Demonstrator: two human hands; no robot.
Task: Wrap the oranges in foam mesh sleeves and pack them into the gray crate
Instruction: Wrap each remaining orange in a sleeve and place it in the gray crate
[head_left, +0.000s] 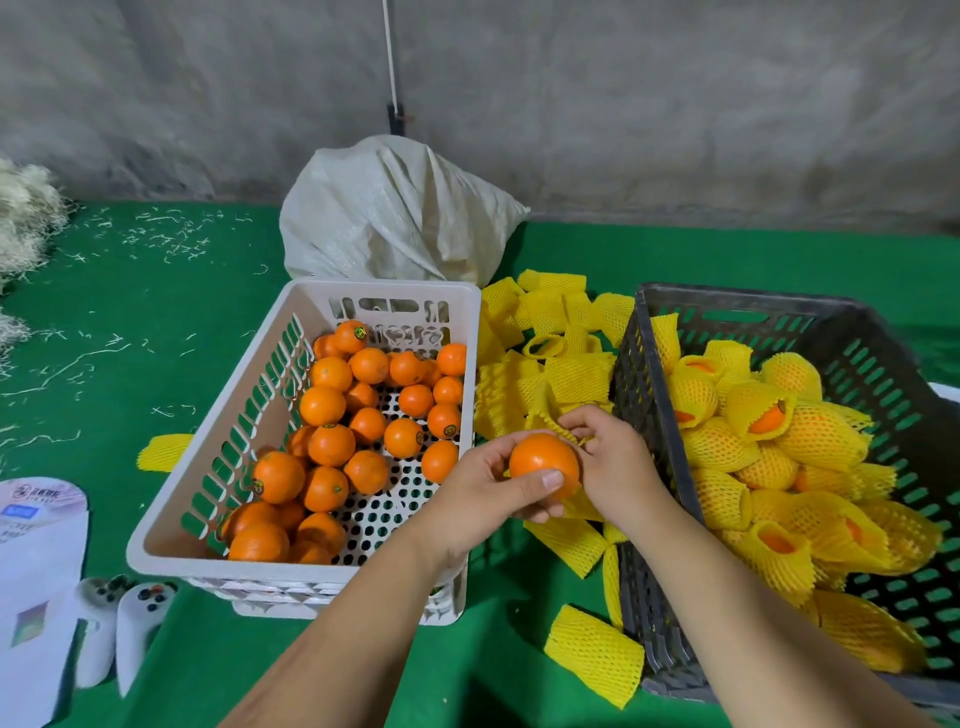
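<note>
**Orange held between both hands above the loose sleeves**

Head view: The left hand (480, 486) grips a bare orange (543, 464) in the gap between the two crates. Its thumb lies across the fruit's near side and its fingers (540, 512) curl underneath, clamped on the orange. The right hand (615, 462) sits just beside the fruit on its right, touching it. The right fingers (582, 421) are curled together and pinch the edge of a yellow foam mesh sleeve (550, 423) at the far side of the orange; the sleeve touches the top of the fruit but does not cover it. How far the sleeve reaches under the right palm cannot be told.

Behind and below the hands lies a heap of empty sleeves (550, 338), spread over the green desk (156, 322) between the crates; one more sleeve (595, 654) lies near the front corner of the gray crate (862, 332), and another (163, 451) lies left of the white crate (363, 293).

The white crate, to the left of the hands, holds many unwrapped oranges (332, 444), some bearing small stickers. The gray crate, to the right, holds wrapped oranges (810, 436) piled up in their yellow mesh.

A pale woven sack (395, 213) stands behind the white crate against the gray wall. Two white controllers (137, 618) and a printed white packet (36, 525) lie at the lower left, and pale fibre strands (23, 218) are scattered at the far left.
</note>
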